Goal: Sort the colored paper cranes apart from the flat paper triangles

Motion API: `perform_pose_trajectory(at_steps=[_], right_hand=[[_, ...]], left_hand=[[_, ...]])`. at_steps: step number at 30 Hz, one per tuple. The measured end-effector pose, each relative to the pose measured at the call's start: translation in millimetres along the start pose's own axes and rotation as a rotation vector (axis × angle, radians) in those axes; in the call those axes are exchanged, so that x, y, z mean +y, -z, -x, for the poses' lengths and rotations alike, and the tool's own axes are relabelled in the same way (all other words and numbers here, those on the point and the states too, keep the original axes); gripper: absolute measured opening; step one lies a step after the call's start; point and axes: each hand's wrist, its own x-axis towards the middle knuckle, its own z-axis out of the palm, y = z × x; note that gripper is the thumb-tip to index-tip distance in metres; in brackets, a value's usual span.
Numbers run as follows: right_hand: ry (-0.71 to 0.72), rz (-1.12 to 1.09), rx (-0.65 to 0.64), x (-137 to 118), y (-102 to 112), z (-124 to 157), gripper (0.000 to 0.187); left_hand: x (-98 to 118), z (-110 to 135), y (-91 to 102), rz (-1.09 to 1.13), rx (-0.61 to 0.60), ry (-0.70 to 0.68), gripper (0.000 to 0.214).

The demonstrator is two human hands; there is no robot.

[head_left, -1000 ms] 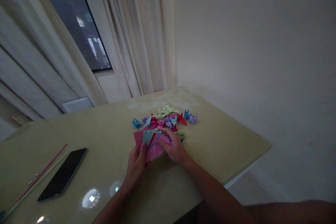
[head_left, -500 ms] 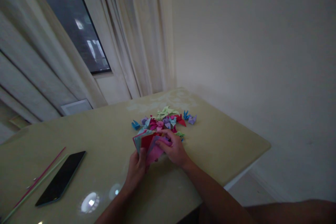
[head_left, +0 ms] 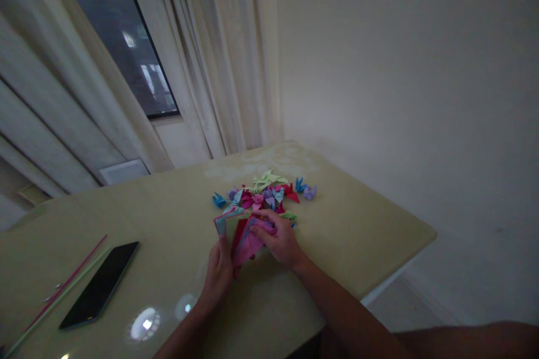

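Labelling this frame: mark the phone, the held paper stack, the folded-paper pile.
phone (head_left: 99, 286): head view, screen middle.
paper stack (head_left: 247, 245): head view, pink sheet.
folded-paper pile (head_left: 269, 193): head view, heap centre.

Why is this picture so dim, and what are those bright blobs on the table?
Head view: the room is dim and the window is dark; the blobs are light reflected off the glossy table; the curtains bow near the edges, a wide-lens distortion; the paper sheets held by the left hand and right hand look soft.

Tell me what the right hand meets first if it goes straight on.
The fanned coloured sheets, which the right hand touches now; past them, probably the pile of folded paper pieces, though depth is unclear.
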Motion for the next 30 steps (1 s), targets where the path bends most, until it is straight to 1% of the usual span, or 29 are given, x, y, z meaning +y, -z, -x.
perform_pose_trajectory(at_steps=[2,6,8,12,17,22,27,30], right_hand=[[-0.002,0.010,0.006,0.1,-0.2,0.2,0.037],[-0.001,0.015,0.015,1.6,-0.7,0.8,0.038],[0.000,0.015,0.010,1.4,-0.4,0.7,0.039],[-0.001,0.025,-0.003,-1.7,1.0,0.5,0.043],[0.016,-0.010,-0.013,-3.3,0.7,0.8,0.048],[0.013,-0.006,-0.013,-2.4,0.1,0.6,0.048],[0.018,-0.007,-0.009,-2.7,-0.4,0.5,0.046],[0.024,-0.006,-0.012,-2.6,-0.4,0.8,0.045]], left_hand=[[-1.5,-0.1,0.0,0.005,-0.008,-0.001,0.082],[-4.7,-2.1,0.2,0.018,0.052,-0.020,0.068],[-5.6,-2.6,0.6,0.020,0.067,-0.023,0.069],[-4.6,-1.1,0.7,0.004,0.064,-0.002,0.079],[0.1,-0.8,0.0,-0.001,0.040,-0.043,0.069],[-0.8,-0.6,0.6,0.017,0.050,-0.017,0.076],[-3.0,-1.3,-0.2,-0.006,0.096,-0.043,0.074],[-3.1,-2.5,0.5,-0.026,0.023,-0.028,0.076]])
